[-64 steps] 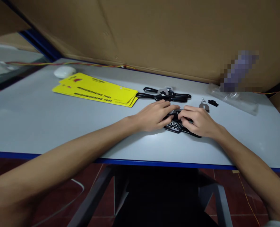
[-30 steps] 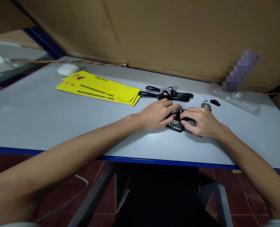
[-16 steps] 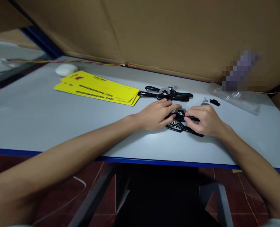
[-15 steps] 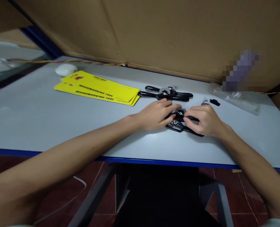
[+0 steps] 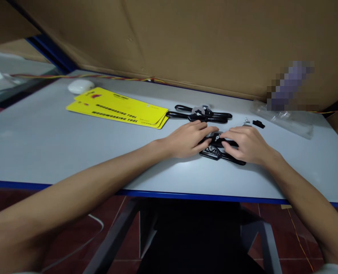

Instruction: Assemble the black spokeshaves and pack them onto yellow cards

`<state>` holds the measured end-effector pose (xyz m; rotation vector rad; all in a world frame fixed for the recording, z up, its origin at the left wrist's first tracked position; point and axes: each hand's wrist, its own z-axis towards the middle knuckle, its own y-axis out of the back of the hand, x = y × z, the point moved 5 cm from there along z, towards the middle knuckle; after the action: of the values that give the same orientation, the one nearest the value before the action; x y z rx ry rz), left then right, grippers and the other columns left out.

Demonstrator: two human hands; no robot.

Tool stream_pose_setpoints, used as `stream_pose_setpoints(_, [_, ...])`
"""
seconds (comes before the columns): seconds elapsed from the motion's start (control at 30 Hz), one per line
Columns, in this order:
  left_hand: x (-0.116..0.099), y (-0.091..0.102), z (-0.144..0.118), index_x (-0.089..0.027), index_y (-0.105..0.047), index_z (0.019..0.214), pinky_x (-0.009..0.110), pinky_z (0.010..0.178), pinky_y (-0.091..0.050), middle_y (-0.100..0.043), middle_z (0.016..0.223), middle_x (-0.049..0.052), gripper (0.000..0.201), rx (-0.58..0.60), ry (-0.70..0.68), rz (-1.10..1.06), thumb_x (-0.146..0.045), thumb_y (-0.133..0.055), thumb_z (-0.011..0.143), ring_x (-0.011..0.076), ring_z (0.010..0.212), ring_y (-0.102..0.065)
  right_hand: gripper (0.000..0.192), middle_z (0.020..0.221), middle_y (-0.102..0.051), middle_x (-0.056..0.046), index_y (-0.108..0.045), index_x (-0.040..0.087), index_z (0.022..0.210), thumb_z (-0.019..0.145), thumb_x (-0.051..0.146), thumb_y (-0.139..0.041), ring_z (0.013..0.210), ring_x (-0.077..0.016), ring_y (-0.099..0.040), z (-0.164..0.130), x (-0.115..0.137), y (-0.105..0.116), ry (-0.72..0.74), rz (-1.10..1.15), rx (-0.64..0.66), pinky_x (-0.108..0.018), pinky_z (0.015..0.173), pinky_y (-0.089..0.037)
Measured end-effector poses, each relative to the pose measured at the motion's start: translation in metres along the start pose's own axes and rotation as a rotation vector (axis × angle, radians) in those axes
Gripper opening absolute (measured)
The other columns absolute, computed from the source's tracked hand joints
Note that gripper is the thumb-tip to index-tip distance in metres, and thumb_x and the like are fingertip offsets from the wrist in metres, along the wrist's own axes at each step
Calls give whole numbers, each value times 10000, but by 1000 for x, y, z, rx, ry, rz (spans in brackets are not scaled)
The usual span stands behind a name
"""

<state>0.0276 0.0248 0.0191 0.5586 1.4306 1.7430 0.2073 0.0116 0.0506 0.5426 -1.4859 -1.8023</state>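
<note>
My left hand (image 5: 190, 139) is closed around the left part of a black spokeshave (image 5: 227, 142), holding it down on the table. My right hand (image 5: 245, 144) bends over its right handle, with the index fingertip at the small silver screw (image 5: 217, 137) in the middle and the thumb just below. Nearer to me lies a second black spokeshave (image 5: 210, 153), with an open frame, partly under my right hand. Beyond my hands, two more spokeshaves (image 5: 214, 120) lie side by side, with grey blades. A loose wing screw (image 5: 246, 121) and a small black plate (image 5: 259, 124) rest behind my right hand.
Yellow printed cards (image 5: 114, 108) lie overlapping on the left of the grey table (image 5: 43, 144). A white rounded object (image 5: 81, 86) sits behind them. Clear plastic bags (image 5: 297, 123) lie at the back right. A cardboard wall (image 5: 200, 49) rises along the rear edge.
The fingertips of my right hand have shifted slightly left onto the screw, and the screw appears turned. My left hand stays in place on the spokeshave.
</note>
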Motion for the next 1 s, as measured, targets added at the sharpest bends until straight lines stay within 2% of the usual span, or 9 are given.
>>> stream_pose_setpoints(0.27, [-1,2,1,-114,-593,1435,435,875,-534,-695,1039,152,534,16,18,-17,-378,-295,1080,289,952,-648,377,955,-800,-108,-744,154,1221,994,308,-485,782,-247,-672,2,3,-4,-18,-30,59,-361,702,-403])
stream_pose_setpoints(0.43, [-1,1,1,-108,-595,1417,432,858,-534,-694,1030,150,538,22,14,-15,-383,-276,1082,282,927,-646,400,954,-799,-91,-700,168,1306,1010,320,-478,753,-224,-644,2,5,-5,-4,-23,64,-344,689,-377])
stream_pose_setpoints(0.67, [2,-1,1,-96,-591,1430,437,857,-535,-700,1033,156,572,11,-10,8,-400,-252,1083,291,944,-656,366,914,-784,-65,-724,205,1258,1036,249,-437,690,-189,-601,1,8,-8,55,-30,107,-332,674,-337])
stream_pose_setpoints(0.83, [1,-1,1,-105,-585,1435,437,858,-537,-704,1042,157,579,8,-7,7,-421,-249,1087,293,949,-659,345,908,-770,-61,-732,201,1251,1043,265,-465,726,-190,-617,1,10,-5,90,34,61,-330,706,-365])
stream_pose_setpoints(1.0, [1,0,1,-118,-587,1440,429,859,-534,-708,1036,151,576,2,-2,1,-427,-248,1091,285,933,-661,295,905,-755,-62,-746,195,1131,1025,270,-481,743,-192,-607,1,13,-3,118,105,37,-329,706,-378])
